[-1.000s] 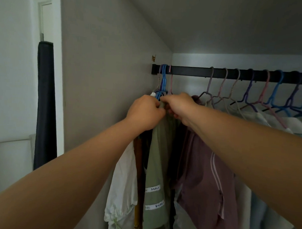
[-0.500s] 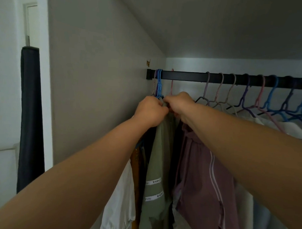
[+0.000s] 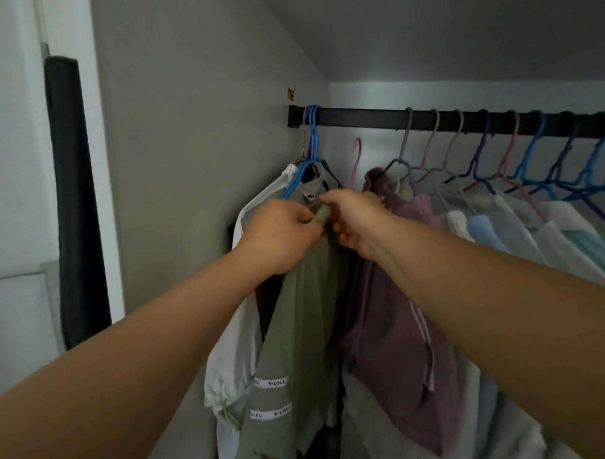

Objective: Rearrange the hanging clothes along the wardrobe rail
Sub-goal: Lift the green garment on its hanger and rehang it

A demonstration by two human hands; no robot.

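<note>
Nearest the camera, two bare forearms reach up toward the clothes. At the collar of the green shirt (image 3: 297, 332), the left hand (image 3: 280, 235) and right hand (image 3: 354, 221) meet, both pinched shut on its fabric. Its pink hanger (image 3: 355, 162) has the hook below the rail, free of it. Left of it hangs a white garment (image 3: 235, 347); right of it, a maroon top (image 3: 397, 335), then pale clothes on a row of hangers. Farther back, the black rail (image 3: 360, 117) runs from the left wall, with blue hangers (image 3: 311, 137) bunched at that end.
</note>
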